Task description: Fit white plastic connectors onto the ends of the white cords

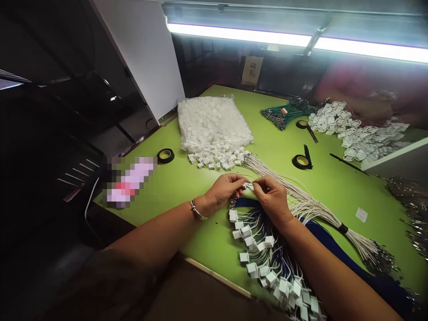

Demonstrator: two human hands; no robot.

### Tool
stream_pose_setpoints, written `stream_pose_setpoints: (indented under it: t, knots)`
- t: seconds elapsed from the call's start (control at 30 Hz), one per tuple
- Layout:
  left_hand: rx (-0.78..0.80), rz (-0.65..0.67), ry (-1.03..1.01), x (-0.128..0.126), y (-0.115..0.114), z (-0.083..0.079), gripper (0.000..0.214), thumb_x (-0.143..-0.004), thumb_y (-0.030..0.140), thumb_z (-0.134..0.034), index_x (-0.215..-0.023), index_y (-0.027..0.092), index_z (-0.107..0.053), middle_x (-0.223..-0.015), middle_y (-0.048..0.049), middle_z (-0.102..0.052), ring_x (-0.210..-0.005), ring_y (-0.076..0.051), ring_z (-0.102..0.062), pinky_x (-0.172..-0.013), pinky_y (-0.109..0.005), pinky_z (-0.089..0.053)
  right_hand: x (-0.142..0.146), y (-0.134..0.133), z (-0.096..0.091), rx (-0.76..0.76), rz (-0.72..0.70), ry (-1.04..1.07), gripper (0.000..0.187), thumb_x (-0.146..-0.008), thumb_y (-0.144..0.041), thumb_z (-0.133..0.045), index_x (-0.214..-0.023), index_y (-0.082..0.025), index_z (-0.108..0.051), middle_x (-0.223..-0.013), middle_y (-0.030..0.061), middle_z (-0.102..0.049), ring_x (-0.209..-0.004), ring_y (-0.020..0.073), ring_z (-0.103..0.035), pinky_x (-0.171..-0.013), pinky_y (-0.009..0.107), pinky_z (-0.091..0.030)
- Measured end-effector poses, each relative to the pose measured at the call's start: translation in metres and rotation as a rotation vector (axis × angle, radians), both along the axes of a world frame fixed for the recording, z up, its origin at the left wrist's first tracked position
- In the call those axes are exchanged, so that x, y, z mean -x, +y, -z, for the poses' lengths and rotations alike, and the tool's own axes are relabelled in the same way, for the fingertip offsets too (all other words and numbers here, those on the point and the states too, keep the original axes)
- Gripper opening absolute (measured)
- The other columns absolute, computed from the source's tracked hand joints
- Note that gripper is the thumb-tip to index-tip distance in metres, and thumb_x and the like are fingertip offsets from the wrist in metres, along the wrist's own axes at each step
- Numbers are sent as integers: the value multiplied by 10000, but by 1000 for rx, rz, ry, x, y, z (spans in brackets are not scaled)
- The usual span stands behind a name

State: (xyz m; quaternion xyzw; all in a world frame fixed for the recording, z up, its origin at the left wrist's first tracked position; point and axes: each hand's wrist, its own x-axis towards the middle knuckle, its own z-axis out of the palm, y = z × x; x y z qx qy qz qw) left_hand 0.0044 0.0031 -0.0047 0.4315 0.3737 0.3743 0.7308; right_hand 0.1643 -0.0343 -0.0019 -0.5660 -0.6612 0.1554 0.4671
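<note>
Between thumb and fingers, my left hand [228, 186] pinches a small white plastic connector housing [245, 185]. My right hand [272, 198] is closed close beside it, pinching a thin wire [250, 189] at the housing; the wire's tip is too small to make out. Below my hands lie several white housings [252, 269] with white and blue wires attached. A bundle of white wires [314, 205] runs from near the loose housings toward the right, past my right hand. Blue wires [321, 234] lie partly under my right forearm.
A clear bag of white housings [212, 120] lies at the back, with loose housings [217, 156] spilling before it. Black tape rolls [166, 155] sit on the green table [174, 187]. Green wires [287, 113] and a pile of white parts [337, 120] are at the back right.
</note>
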Motion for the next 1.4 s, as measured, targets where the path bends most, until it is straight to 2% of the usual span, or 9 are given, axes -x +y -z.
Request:
stream_pose_setpoints:
  t: [0.17, 0.4, 0.67, 0.93, 1.03, 1.17, 1.27, 1.4]
  knots:
    - [80, 9, -69, -5, -3, -3, 328, -643, 330, -776, -796, 75, -638, -646, 2, -582, -523, -40, -532, -465, -140, -389, -6, -6, 1, -4, -36, -48, 102, -759, -152, -563, -671, -186, -603, -622, -17, -550, -556, 106, -456, -555, 247, -377]
    - [28, 88, -36, -6, -3, -4, 282, -690, 325, -747, -786, 82, -641, -626, 0, -589, -499, -40, -522, -485, -159, -411, -8, -12, 4, -37, 2, -36, 106, -783, -157, -546, -695, -194, -593, -635, -15, -549, -578, 113, -475, -574, 249, -391]
    - [23, 57, 6, -7, -5, -3, 298, -696, 338, -741, -804, 77, -645, -601, -5, -598, -479, -42, -528, -458, -148, -400, -6, -14, 2, -123, -6, -252, 115, -742, -122, -524, -659, -202, -524, -616, -16, -516, -578, 121, -458, -579, 256, -372]
    - [43, 49, -22, -8, -5, -2, 328, -698, 365, -738, -825, 78, -642, -607, -18, -621, -527, -65, -583, -522, -159, -468, -3, -15, 2, -102, 28, -286, 123, -727, -122, -522, -640, -204, -490, -583, -28, -490, -536, 113, -429, -545, 249, -340]
    - [-21, 75, 59, -7, -4, -6, 302, -711, 358, -726, -796, 81, -641, -595, -17, -621, -495, -61, -563, -507, -168, -466, -4, -16, 2, -114, 23, -343, 122, -737, -124, -513, -652, -208, -488, -595, -16, -505, -556, 123, -445, -555, 251, -345]
    - [-182, 113, 250, -6, -5, -9, 256, -726, 329, -710, -791, 86, -660, -521, -1, -587, -455, -71, -539, -464, -179, -449, -7, -17, 3, -149, -2, -497, 140, -755, -136, -502, -639, -211, -482, -614, 10, -520, -593, 141, -465, -573, 264, -347]
    - [-139, 114, 235, -6, -5, -8, 249, -732, 324, -705, -784, 86, -655, -507, 1, -584, -450, -71, -538, -467, -180, -445, -7, -17, 2, -148, -27, -412, 130, -769, -141, -505, -659, -209, -501, -614, 4, -531, -577, 132, -469, -570, 258, -363]
    - [-2, 95, 68, -6, -4, -7, 288, -700, 336, -740, -777, 79, -634, -577, -12, -618, -490, -60, -557, -504, -173, -451, -6, -17, 0, -93, -24, -192, 128, -759, -137, -531, -652, -207, -520, -590, -19, -519, -539, 112, -459, -545, 247, -376]
